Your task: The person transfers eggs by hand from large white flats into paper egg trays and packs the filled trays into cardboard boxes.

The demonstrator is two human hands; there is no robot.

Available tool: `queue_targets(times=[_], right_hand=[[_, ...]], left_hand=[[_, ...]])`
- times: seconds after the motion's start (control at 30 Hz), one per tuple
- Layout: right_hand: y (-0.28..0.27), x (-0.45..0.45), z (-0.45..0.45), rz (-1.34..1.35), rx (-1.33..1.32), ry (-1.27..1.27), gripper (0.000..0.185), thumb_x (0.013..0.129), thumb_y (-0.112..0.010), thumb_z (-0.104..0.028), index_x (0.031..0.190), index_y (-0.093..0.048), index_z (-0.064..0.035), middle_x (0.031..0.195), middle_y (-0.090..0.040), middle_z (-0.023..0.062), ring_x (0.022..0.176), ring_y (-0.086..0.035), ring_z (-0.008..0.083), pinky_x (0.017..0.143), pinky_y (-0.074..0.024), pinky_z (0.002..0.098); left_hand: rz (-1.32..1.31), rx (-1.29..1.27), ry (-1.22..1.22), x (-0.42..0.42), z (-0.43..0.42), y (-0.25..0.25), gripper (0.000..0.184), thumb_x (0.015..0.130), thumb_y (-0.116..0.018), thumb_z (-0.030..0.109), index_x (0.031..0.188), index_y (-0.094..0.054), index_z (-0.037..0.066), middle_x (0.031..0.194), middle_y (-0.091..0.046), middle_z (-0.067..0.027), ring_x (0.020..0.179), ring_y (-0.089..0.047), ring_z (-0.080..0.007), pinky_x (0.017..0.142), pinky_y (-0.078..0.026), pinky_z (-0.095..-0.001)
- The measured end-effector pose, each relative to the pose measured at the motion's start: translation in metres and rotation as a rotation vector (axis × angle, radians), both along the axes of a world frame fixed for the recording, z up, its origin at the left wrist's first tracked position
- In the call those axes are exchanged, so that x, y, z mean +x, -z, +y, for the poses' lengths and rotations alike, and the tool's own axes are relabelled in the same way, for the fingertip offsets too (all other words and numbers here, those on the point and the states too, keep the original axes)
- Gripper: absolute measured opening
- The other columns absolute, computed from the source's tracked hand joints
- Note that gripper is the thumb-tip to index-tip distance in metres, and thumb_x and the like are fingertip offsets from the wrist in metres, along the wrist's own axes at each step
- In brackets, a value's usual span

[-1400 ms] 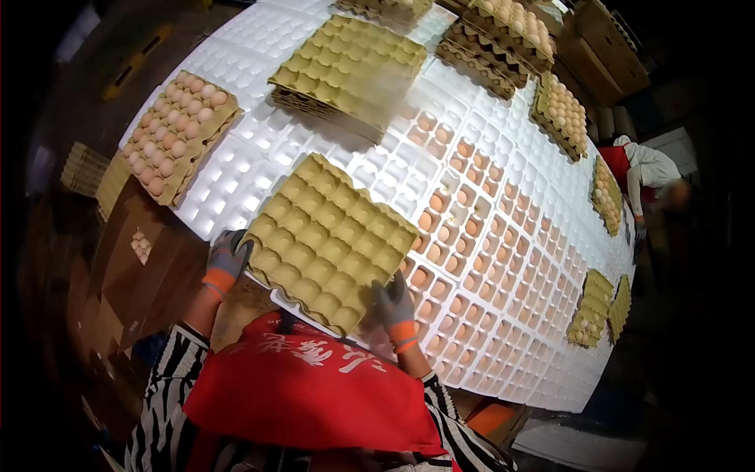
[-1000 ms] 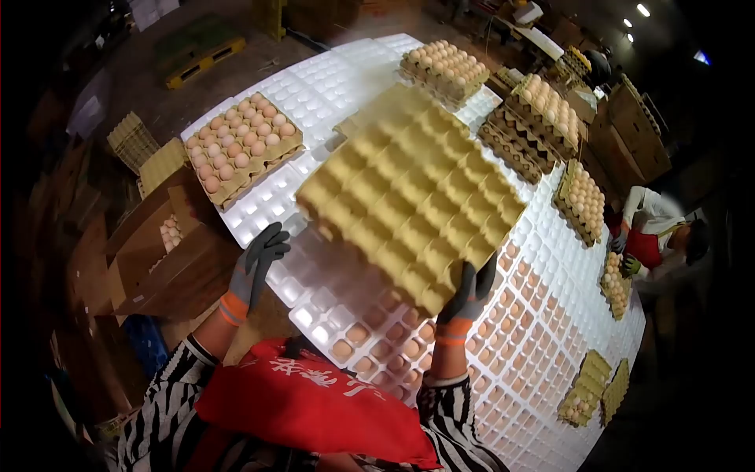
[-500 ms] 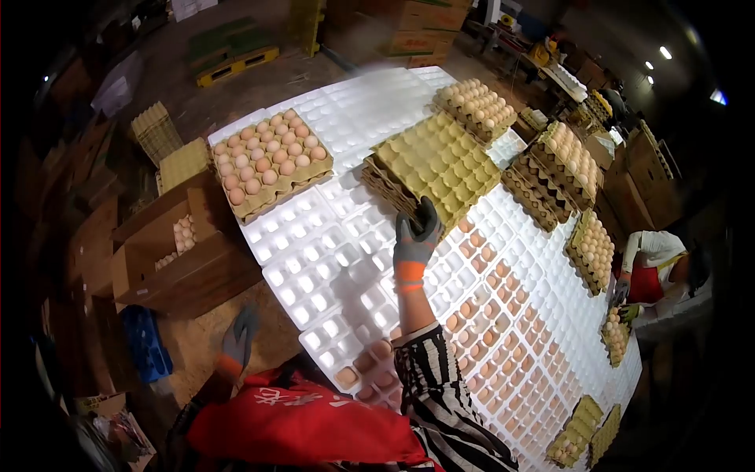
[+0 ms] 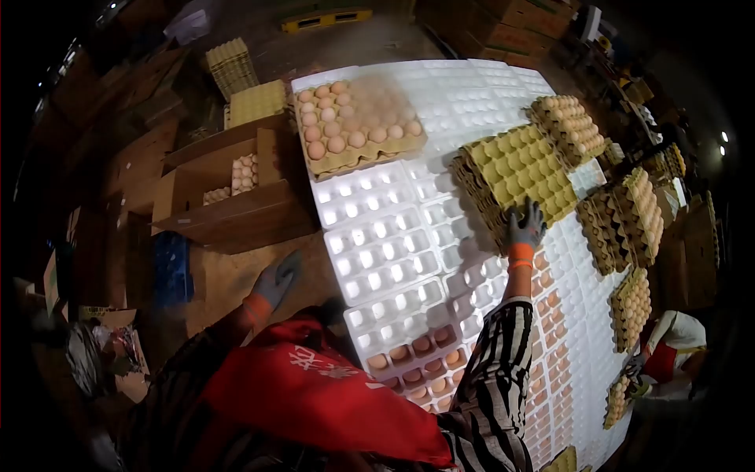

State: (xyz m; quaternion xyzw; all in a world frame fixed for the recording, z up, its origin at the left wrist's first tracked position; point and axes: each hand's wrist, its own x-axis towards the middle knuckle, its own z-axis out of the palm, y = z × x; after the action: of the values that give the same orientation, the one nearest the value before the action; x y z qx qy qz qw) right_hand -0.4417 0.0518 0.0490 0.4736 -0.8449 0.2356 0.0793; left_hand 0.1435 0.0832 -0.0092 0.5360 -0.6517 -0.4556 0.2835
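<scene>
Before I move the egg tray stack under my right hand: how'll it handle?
The egg tray stack looks like pulp with empty top cups, so probably light for its bulk. Its layers seem loosely nested; upper ones may shift or separate.

Dim surroundings | glare on white trays | lamps far right | hazy blur across eggs | fisheye-bent, black edges

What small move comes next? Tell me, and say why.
Probably lift the gray-gloved right hand off the stack of yellowish pulp egg trays: its fingers lie spread at the edge, and the stack sits on the white plastic trays.
</scene>
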Motion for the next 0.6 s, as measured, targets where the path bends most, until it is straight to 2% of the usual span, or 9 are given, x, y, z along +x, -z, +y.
queue_targets(times=[0.03, 0.13, 0.17, 0.2, 0.27, 0.33, 0.37, 0.5, 0.6], right_hand=[[-0.007, 0.007, 0.003, -0.053, -0.217, -0.014, 0.057, 0.093, -0.062, -0.041, 0.144, -0.052, -0.0165, 0.151, -0.047, 0.0128, 0.14, -0.04, 0.0351, 0.121, -0.0205, 0.0474], [-0.036, 0.077, 0.02, 0.071, -0.423, -0.126, 0.05, 0.09, -0.068, -0.018, 0.138, -0.055, -0.0075, 0.136, -0.058, 0.0153, 0.124, -0.053, 0.0365, 0.109, -0.0397, 0.0464], [-0.034, 0.108, 0.023, -0.175, -0.458, -0.166, 0.043, 0.094, -0.061, -0.003, 0.137, -0.056, -0.0014, 0.136, -0.059, 0.0164, 0.127, -0.054, 0.0291, 0.109, -0.0415, 0.0377], [-0.022, 0.129, 0.02, -0.545, -0.526, -0.281, 0.041, 0.097, -0.058, -0.003, 0.138, -0.054, 0.0014, 0.136, -0.06, 0.0138, 0.124, -0.057, 0.0221, 0.105, -0.0439, 0.0331], [-0.033, 0.19, 0.022, -0.941, -0.306, -0.246, 0.039, 0.098, -0.059, -0.004, 0.137, -0.056, 0.002, 0.132, -0.063, 0.0122, 0.119, -0.06, 0.0184, 0.102, -0.0463, 0.0311], [-0.026, 0.238, 0.01, -0.983, -0.222, -0.279, 0.041, 0.095, -0.064, -0.006, 0.135, -0.059, -0.0009, 0.124, -0.067, 0.0091, 0.105, -0.064, 0.0138, 0.091, -0.0503, 0.0279], [-0.021, 0.26, -0.002, -0.906, -0.235, -0.305, 0.039, 0.092, -0.068, -0.006, 0.131, -0.063, -0.0047, 0.113, -0.07, 0.0078, 0.089, -0.067, 0.0129, 0.08, -0.0545, 0.0278], [-0.029, 0.329, -0.068, -0.922, -0.205, -0.238, 0.037, 0.092, -0.069, -0.008, 0.128, -0.063, -0.0065, 0.112, -0.069, 0.0083, 0.09, -0.069, 0.0149, 0.079, -0.055, 0.0283], [-0.001, 0.355, -0.118, -1.459, -0.447, -0.003, 0.052, 0.096, -0.067, -0.014, 0.144, -0.048, -0.007, 0.12, -0.063, 0.0107, 0.098, -0.065, 0.0157, 0.078, -0.0561, 0.0304]], left_hand=[[0.096, -0.03, 0.0, -0.002, -0.016, -0.013, 0.044, 0.096, -0.057, 0.003, 0.14, -0.05, -0.003, 0.132, -0.061, -0.0138, 0.119, -0.059, -0.0203, 0.101, -0.045, -0.0304], [0.272, -0.118, -0.001, -0.001, -0.074, -0.031, 0.042, 0.096, -0.056, 0.001, 0.137, -0.051, -0.003, 0.131, -0.061, -0.0142, 0.117, -0.06, -0.0203, 0.099, -0.047, -0.03], [0.244, -0.151, -0.009, 0.008, -0.102, -0.017, 0.041, 0.095, -0.055, 0.0, 0.137, -0.051, -0.003, 0.131, -0.061, -0.0141, 0.117, -0.06, -0.0203, 0.098, -0.047, -0.0296], [0.269, -0.162, 0.004, 0.009, -0.127, -0.021, 0.041, 0.095, -0.055, -0.001, 0.136, -0.052, -0.003, 0.131, -0.06, -0.014, 0.117, -0.06, -0.0206, 0.098, -0.047, -0.0294], [0.377, -0.159, 0.054, -0.003, -0.174, -0.056, 0.04, 0.094, -0.055, -0.002, 0.135, -0.054, 0.0, 0.13, -0.06, -0.0135, 0.115, -0.061, -0.0214, 0.097, -0.047, -0.0292], [0.324, -0.233, 0.148, -0.013, -0.222, -0.088, 0.042, 0.093, -0.056, -0.001, 0.134, -0.056, 0.005, 0.13, -0.06, -0.013, 0.113, -0.061, -0.024, 0.097, -0.047, -0.0313], [0.183, -0.324, 0.21, -0.014, -0.248, -0.095, 0.043, 0.092, -0.057, -0.001, 0.134, -0.057, 0.007, 0.13, -0.059, -0.0129, 0.114, -0.06, -0.026, 0.097, -0.047, -0.0334], [-0.257, -0.805, 0.35, -0.014, -0.341, -0.105, 0.047, 0.089, -0.061, 0.001, 0.133, -0.06, 0.015, 0.132, -0.057, -0.013, 0.117, -0.056, -0.0348, 0.1, -0.046, -0.0425], [-0.195, -0.729, 0.393, -0.012, -0.414, -0.089, 0.05, 0.091, -0.067, 0.013, 0.139, -0.054, 0.012, 0.135, -0.055, -0.0166, 0.122, -0.053, -0.0375, 0.103, -0.044, -0.0467]])
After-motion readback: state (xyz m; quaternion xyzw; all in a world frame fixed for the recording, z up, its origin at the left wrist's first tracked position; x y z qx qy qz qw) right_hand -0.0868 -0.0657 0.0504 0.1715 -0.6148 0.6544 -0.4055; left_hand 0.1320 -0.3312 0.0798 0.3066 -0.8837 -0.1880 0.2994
